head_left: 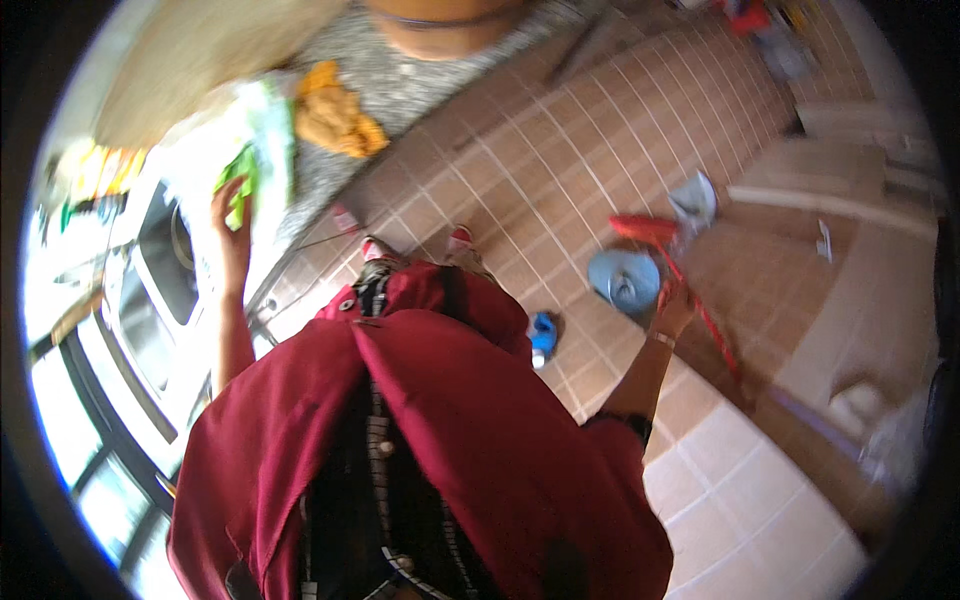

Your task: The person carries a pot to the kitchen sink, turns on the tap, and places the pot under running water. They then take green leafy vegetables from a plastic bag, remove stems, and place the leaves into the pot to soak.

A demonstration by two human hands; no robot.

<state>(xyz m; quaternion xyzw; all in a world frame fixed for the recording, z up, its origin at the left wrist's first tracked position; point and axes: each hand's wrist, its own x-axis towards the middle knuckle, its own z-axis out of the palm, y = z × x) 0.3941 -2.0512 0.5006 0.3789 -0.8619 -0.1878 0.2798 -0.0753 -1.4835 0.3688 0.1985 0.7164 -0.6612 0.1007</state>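
At the left, my left hand is raised over the bright counter, its fingers around a bright green thing, probably a cloth or a soft packet; glare hides its shape. On the other side, my right hand is closed on the thin red handle of a floor tool, which looks like a broom or squeegee. The tool's red head is low near the floor. Beside that hand a grey-blue bucket or basin stands on the tiles.
An orange cloth lies on the granite counter, near a large brown round vessel. A blue bottle is on the tiled floor by my side. Pale boards or furniture stand at the right.
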